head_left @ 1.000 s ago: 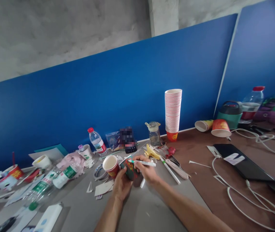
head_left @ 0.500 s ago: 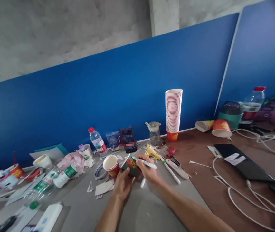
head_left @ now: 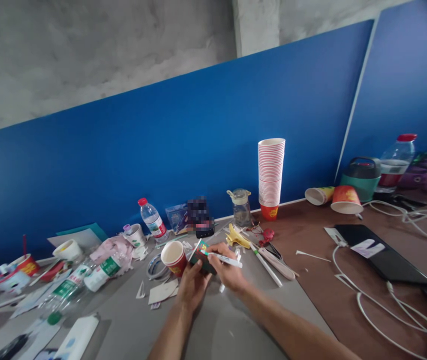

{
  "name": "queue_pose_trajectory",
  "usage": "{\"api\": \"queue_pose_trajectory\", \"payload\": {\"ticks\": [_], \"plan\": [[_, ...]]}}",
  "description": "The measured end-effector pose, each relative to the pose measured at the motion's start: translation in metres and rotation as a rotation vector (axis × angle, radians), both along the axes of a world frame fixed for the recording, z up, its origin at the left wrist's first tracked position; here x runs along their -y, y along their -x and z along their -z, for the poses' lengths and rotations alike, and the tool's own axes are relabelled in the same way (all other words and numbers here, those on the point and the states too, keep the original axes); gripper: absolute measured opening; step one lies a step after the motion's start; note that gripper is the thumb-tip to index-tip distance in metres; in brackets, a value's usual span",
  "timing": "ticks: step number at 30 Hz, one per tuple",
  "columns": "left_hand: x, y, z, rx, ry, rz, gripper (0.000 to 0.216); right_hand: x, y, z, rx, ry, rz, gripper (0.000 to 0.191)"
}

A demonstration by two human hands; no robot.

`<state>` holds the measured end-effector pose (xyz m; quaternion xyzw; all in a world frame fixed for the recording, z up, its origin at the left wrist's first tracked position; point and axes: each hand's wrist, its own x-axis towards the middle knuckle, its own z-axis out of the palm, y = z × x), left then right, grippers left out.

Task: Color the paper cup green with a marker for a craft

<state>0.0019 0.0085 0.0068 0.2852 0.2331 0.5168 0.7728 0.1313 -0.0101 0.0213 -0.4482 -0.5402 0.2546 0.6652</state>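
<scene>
My left hand [head_left: 193,285] is closed around a small paper cup [head_left: 201,256], its side mostly dark green with a little red and yellow print showing. Between the fingers of my right hand [head_left: 228,272] is a white marker [head_left: 225,259]. The marker's teal tip meets or nearly meets the side of the cup; exact contact is hard to make out. Just left of my hands an upright red paper cup [head_left: 174,257] stands on the grey mat [head_left: 228,330]. My fingers partly cover the held cup.
Beyond my hands are a roll of tape [head_left: 157,267], paper scraps [head_left: 163,291], a yellow clip [head_left: 237,237] and a glass jar [head_left: 240,207]. A tall cup stack [head_left: 271,175] stands by the blue partition [head_left: 179,140]. Plastic bottles [head_left: 104,272] lie left; a white cable [head_left: 363,305] runs right.
The marker and my right hand have shifted slightly left and down on the held cup, and my right fingers now cover more of its printed side. My left hand keeps its hold.
</scene>
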Motion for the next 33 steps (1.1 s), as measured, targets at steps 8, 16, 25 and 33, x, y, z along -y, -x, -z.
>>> {"api": "queue_pose_trajectory", "payload": {"ticks": [8,16,25,33], "plan": [[-0.0004,0.0008,0.0020,0.000,-0.027,0.023,0.036,0.0030,0.0017,-0.0020,0.001,-0.015,-0.033,0.013],[0.0018,-0.0021,-0.0005,-0.025,-0.023,-0.012,0.032,0.0065,0.0049,-0.0039,0.082,-0.070,-0.011,0.013],[-0.0001,-0.0021,0.0019,-0.033,-0.012,-0.038,0.024,0.0069,0.0052,-0.0019,0.175,-0.112,0.012,0.015],[-0.0013,-0.0024,0.0035,-0.032,-0.009,-0.032,0.024,0.0055,0.0056,-0.0010,0.166,-0.109,0.055,0.015]]}}
